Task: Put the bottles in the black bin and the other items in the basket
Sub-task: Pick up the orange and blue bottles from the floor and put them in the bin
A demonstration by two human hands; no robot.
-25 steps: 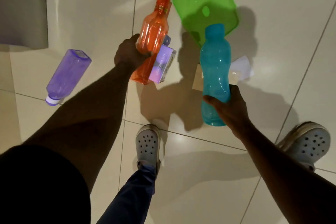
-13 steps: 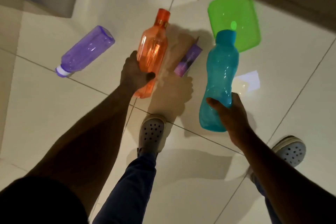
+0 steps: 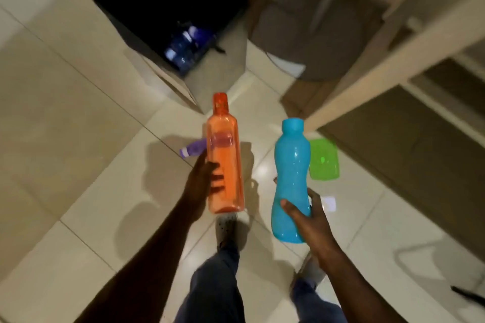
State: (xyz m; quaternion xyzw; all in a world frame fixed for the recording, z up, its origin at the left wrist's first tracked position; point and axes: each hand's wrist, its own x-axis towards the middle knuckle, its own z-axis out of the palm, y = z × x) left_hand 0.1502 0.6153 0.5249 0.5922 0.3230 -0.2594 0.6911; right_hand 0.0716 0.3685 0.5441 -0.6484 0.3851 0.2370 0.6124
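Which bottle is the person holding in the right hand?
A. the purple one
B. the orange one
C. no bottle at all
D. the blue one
D: the right hand is wrapped around the lower part of the blue bottle, while the left hand holds the orange bottle and the purple bottle lies on the floor.

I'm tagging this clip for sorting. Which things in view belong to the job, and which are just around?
Part of the job:
- orange bottle, in left hand
- blue bottle, in right hand
- purple bottle on the floor
- green lid
- black bin

Just around:
- grey shoe
- wooden furniture
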